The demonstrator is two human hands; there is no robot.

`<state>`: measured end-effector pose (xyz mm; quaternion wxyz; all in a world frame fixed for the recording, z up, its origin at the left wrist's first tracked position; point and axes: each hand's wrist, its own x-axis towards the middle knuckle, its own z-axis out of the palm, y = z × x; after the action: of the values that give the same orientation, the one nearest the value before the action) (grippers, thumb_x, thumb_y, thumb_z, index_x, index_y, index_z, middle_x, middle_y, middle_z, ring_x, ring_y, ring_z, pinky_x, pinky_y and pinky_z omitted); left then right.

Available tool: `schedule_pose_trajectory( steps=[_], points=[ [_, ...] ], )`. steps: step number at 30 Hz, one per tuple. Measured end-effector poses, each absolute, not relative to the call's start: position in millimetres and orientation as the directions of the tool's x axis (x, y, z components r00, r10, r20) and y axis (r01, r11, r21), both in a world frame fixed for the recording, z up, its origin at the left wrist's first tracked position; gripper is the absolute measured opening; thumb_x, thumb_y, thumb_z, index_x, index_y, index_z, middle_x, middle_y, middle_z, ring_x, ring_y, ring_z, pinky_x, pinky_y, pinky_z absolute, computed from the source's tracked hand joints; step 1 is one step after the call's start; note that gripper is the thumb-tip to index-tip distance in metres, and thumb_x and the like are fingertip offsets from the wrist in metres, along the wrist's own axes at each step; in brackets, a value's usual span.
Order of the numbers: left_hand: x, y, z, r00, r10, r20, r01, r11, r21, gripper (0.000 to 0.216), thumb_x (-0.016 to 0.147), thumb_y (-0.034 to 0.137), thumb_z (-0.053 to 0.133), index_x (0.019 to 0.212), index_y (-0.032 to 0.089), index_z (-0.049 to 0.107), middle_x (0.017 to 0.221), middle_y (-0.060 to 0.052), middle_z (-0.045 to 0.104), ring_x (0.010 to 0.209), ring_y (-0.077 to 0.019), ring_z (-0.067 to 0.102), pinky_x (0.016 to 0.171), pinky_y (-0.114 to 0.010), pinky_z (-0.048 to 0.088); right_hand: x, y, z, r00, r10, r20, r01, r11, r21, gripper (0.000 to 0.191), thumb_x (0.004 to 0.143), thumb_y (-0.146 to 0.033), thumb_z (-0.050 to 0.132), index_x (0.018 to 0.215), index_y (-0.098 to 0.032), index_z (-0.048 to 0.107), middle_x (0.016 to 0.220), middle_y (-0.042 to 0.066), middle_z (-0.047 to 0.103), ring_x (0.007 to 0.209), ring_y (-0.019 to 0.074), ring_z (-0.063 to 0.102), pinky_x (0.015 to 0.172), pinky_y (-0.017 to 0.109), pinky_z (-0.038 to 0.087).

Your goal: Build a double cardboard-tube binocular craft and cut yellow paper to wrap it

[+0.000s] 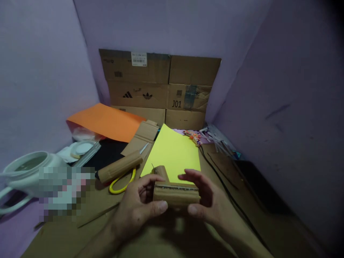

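Now both hands hold cardboard T-piece (174,191) low over cardboard work surface (80,236), just before yellow paper sheet (173,152). Left hand (137,208) grips left end, thumb on front; right hand (206,202) clasps right end. Piece looks light, stiff, but joint seems fragile; better hold by bar ends. Yellow-handled scissors (122,184) and cardboard roll (119,167) near on left.

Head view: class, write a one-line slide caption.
Both hands, left hand and right hand, grip a cardboard T-piece before yellow paper.
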<state>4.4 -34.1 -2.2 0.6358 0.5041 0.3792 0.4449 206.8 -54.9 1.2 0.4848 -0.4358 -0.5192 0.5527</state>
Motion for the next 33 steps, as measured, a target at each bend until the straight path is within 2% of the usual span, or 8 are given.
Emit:
schedule_pose_trajectory(
  steps=[4,10,15,20,23,26,29,33],
  points=[
    [9,-36,-8,0.345,0.938,-0.035,-0.152,0.092,0.984,0.040,0.066,0.030,0.076,0.100,0.017,0.060,0.092,-0.006,0.068,0.085,-0.0198,0.064,0.072,-0.025,0.050,204,-50,-13,-0.135,0.991,-0.020,-0.115,-0.035,-0.993,0.046,0.058,-0.039,0.082,0.093,-0.023,0.058,0.081,0.001,0.064,0.075,0.0191,0.061,0.062,0.028,0.048],
    [10,-38,-6,0.304,0.952,-0.031,-0.057,0.051,0.997,0.035,0.067,0.034,0.075,0.095,0.018,0.061,0.082,-0.004,0.065,0.073,-0.0172,0.062,0.063,-0.024,0.049,205,-55,-15,-0.070,0.997,0.022,-0.066,0.017,-0.998,0.037,0.059,-0.042,0.079,0.084,-0.021,0.060,0.069,-0.001,0.058,0.062,0.0151,0.053,0.053,0.024,0.042],
    [9,-39,-1,0.274,0.961,-0.038,-0.050,0.054,0.997,0.035,0.065,0.034,0.075,0.093,0.017,0.063,0.079,-0.004,0.065,0.070,-0.0167,0.061,0.060,-0.023,0.049,208,-54,-16,-0.109,0.992,0.068,-0.068,0.060,-0.996,0.036,0.064,-0.041,0.077,0.089,-0.022,0.061,0.075,0.000,0.059,0.068,0.0160,0.055,0.058,0.025,0.045],
    [15,-39,-1,0.111,0.993,-0.029,-0.137,0.044,0.990,0.042,0.066,0.035,0.075,0.100,0.018,0.056,0.084,-0.005,0.065,0.057,-0.0136,0.058,0.048,-0.023,0.050,203,-49,-16,-0.178,0.984,0.007,-0.293,-0.046,-0.955,0.077,0.050,-0.046,0.085,0.115,-0.026,0.050,0.110,0.009,0.060,0.086,0.0231,0.062,0.070,0.034,0.053],
    [16,-41,-4,0.240,0.971,0.020,-0.129,0.011,0.992,0.047,0.063,0.034,0.077,0.103,0.018,0.057,0.088,-0.007,0.066,0.068,-0.0185,0.062,0.057,-0.026,0.053,198,-50,-17,-0.154,0.988,-0.021,-0.292,-0.066,-0.954,0.065,0.052,-0.046,0.083,0.107,-0.024,0.056,0.101,0.007,0.065,0.089,0.0251,0.063,0.077,0.036,0.051],
    [6,-39,1,0.359,0.926,0.116,0.006,-0.127,0.992,0.041,0.070,0.036,0.071,0.107,0.020,0.063,0.090,-0.008,0.068,0.081,-0.0231,0.064,0.069,-0.029,0.053,206,-53,-12,-0.094,0.995,-0.033,-0.296,-0.060,-0.953,0.055,0.055,-0.049,0.080,0.099,-0.023,0.061,0.086,0.005,0.069,0.084,0.0275,0.065,0.076,0.038,0.051],
    [-8,-28,16,0.147,0.957,0.251,0.291,-0.284,0.914,0.028,0.083,0.038,0.054,0.098,0.020,0.069,0.080,-0.007,0.068,0.073,-0.0218,0.063,0.067,-0.030,0.051,233,-53,4,-0.107,0.994,-0.037,-0.246,-0.063,-0.967,0.054,0.055,-0.056,0.075,0.097,-0.022,0.065,0.085,0.008,0.071,0.081,0.0317,0.067,0.069,0.040,0.053],
    [-10,-3,36,0.246,0.894,0.375,0.592,-0.444,0.672,0.023,0.083,0.029,0.049,0.091,0.020,0.068,0.091,-0.007,0.070,0.085,-0.0232,0.062,0.080,-0.033,0.048,265,-49,28,-0.370,0.895,-0.250,0.103,-0.228,-0.968,0.039,0.060,-0.043,0.075,0.091,-0.020,0.071,0.084,0.007,0.073,0.079,0.0310,0.068,0.066,0.036,0.052]
  ],
)
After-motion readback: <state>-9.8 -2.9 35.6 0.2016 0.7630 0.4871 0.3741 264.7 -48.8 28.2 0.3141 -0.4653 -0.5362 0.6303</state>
